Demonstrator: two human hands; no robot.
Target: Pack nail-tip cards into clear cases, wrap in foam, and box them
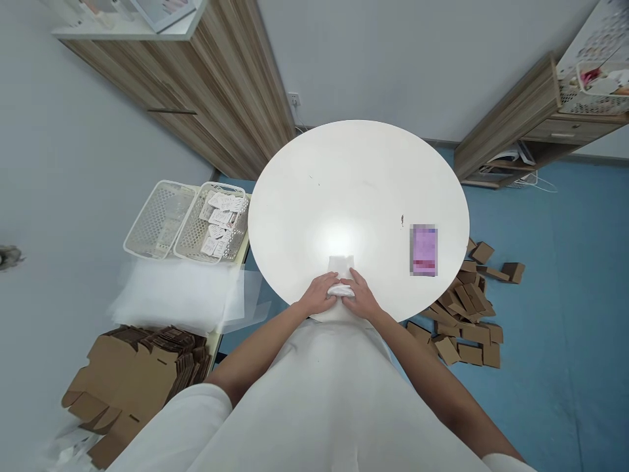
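Note:
Close to the near edge of a white oval table (pixel 363 170), my left hand (pixel 318 295) and my right hand (pixel 362 298) face each other over a thin white wrapping sheet (pixel 341 263). The fingers of both hands are curled onto its folded near part, a small white bundle. Beyond my fingertips the sheet's far end lies flat on the tabletop. What the bundle contains, if anything, is hidden. To the right on the table lies a purple rectangular item (pixel 424 250), blurred by pixels.
Left of the table are a basket of printed cards (pixel 184 239), another white basket (pixel 132 239), a stack of translucent sheets (pixel 171 295) and flattened cardboard boxes (pixel 132 373). Small folded brown boxes (pixel 472 298) lie heaped on the blue floor at right. A wooden cabinet (pixel 230 85) stands behind.

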